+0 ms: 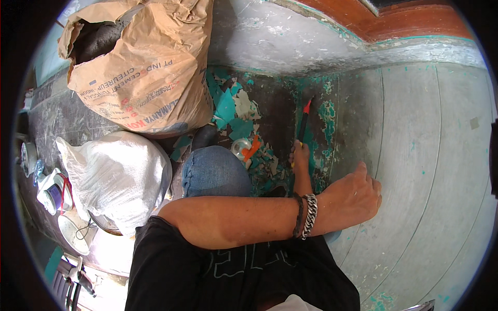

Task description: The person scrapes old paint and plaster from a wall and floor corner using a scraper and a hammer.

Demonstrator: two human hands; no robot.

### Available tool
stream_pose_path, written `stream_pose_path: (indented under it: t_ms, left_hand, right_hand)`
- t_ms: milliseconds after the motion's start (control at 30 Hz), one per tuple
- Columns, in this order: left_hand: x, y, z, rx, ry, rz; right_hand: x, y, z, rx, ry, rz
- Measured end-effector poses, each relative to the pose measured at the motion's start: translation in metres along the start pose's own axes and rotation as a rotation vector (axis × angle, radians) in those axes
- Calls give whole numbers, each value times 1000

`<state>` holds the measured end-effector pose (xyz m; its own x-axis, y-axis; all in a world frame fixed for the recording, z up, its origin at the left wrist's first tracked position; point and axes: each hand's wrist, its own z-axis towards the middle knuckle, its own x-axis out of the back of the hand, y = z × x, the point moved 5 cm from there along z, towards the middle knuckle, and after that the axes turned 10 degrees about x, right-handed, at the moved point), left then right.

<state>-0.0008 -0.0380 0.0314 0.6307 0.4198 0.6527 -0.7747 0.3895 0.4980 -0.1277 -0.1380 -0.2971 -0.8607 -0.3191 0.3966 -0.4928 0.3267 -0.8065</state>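
Note:
My left forearm crosses in front of me, with a chain bracelet [310,216] and a dark band at its wrist. My left hand [350,195] is before the grey plank wall [410,155], back toward me and fingers curled; what they hold, if anything, is hidden. Beyond that wrist, my right hand [300,154] is closed round a long dark tool [303,127] with a red end and a bit of yellow near the grip. The tool's red end points away from me, along the corner where flaking green paint [327,116] shows. Its exact kind is unclear.
An open paper cement bag [150,78] stands at far left, with a white woven sack [122,176] nearer. Paint flakes [241,106], a clear round container [240,147] and an orange object [252,149] lie near my knee [215,171]. Buckets [75,233] stand at left.

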Motion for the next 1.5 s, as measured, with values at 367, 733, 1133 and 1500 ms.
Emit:
stream_pose_path:
  t_ms: [367, 733, 1133, 1500]
  left_hand:
    - [0, 9, -10, 4, -59, -67]
    - [3, 19, -15, -31, -57, -15]
    - [1, 32, -34, -62, -192, 59]
    - [2, 24, -46, 8, -410, 165]
  right_hand:
    - [23, -8, 23, 21, 33, -70]
    - [31, -16, 17, 83, 6, -191]
    - [33, -10, 33, 99, -10, -179]
    - [12, -12, 52, 240, 48, -145]
